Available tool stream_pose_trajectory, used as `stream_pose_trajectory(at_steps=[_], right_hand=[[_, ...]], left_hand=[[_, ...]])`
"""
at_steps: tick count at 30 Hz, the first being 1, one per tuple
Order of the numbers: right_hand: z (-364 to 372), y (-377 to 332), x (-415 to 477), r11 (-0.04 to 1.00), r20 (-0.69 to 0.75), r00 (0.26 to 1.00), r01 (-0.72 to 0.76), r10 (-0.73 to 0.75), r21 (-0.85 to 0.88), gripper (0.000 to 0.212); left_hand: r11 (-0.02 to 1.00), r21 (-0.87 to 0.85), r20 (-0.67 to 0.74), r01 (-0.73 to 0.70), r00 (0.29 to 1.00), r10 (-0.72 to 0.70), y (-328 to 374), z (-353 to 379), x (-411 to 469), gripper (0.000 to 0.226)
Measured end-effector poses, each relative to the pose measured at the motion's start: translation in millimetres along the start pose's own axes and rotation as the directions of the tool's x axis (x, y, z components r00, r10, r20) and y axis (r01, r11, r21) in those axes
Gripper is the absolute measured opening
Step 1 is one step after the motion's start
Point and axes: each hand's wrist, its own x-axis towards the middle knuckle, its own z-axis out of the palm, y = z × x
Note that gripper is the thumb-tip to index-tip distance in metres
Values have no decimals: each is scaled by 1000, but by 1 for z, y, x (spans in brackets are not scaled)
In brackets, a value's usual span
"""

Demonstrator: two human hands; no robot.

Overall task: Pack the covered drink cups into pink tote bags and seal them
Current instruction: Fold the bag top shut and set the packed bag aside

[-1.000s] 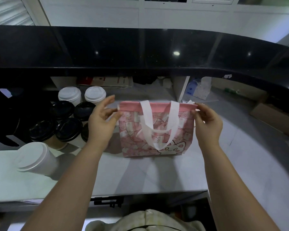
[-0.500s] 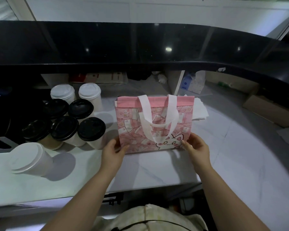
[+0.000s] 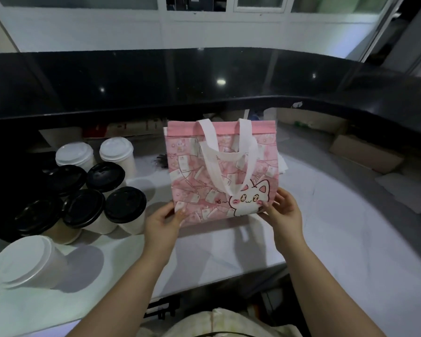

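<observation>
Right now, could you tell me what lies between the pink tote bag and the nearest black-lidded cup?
In the head view, bare white counter and the left hand separate the pink tote bag from that black-lidded cup.

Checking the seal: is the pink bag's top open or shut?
Shut: the bag has one flat pink top band, no gap showing.

Glossy black counter ledge (image 3: 204, 76), white marble worktop (image 3: 326, 227), white panelled wall (image 3: 107, 27)

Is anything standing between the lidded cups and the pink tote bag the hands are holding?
Nothing visible does. Bare white counter separates the nearest black-lidded paper cup from the pink cat-print tote bag, whose lower corners the left hand and right hand pinch.
</observation>
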Motion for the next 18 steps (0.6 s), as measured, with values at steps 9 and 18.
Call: stream_pose_trajectory(at_steps=[9, 18], right_hand=[[6, -78, -33, 978, -105, 972, 207, -209, -25, 34], [-9, -94, -87, 964, -265, 927, 251, -265, -83, 37]], left_hand=[[992, -101, 208, -70, 974, 90, 62, 18, 29, 26], [982, -185, 344, 26, 938, 40, 67, 43, 30, 31]])
